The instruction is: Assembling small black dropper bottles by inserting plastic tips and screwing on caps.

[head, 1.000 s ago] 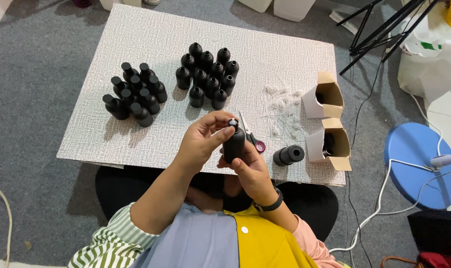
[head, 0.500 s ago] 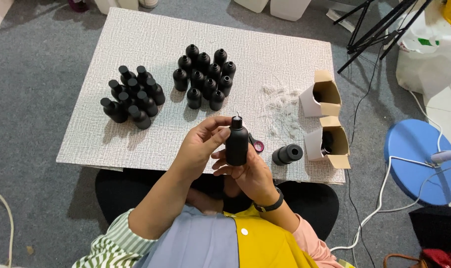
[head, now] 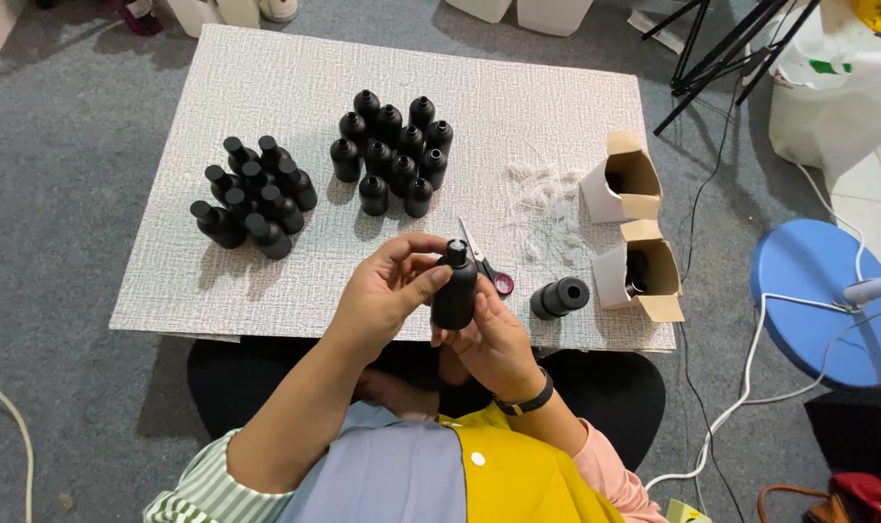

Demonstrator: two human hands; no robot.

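Black bottles: left cluster (head: pixel 251 196) approx 9, capped; middle cluster (head: pixel 392 153) approx 11, open necks. 1 more bottle (head: pixel 454 289) held upright in the hands, 1 bottle lying on its side (head: pixel 559 296) on the tabletop (head: pixel 266 77). Open cardboard boxes: 2 (head: pixel 622 180) (head: pixel 644 271). Scissors (head: pixel 487 263): 1 pr. Small white bits (head: pixel 547 199): 1 loose pile, too tiny to count.

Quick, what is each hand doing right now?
Left hand: fingers closed around the cap of the small matte black plastic bottle.
Right hand: grip closed on the same bottle's body, holding it upright.
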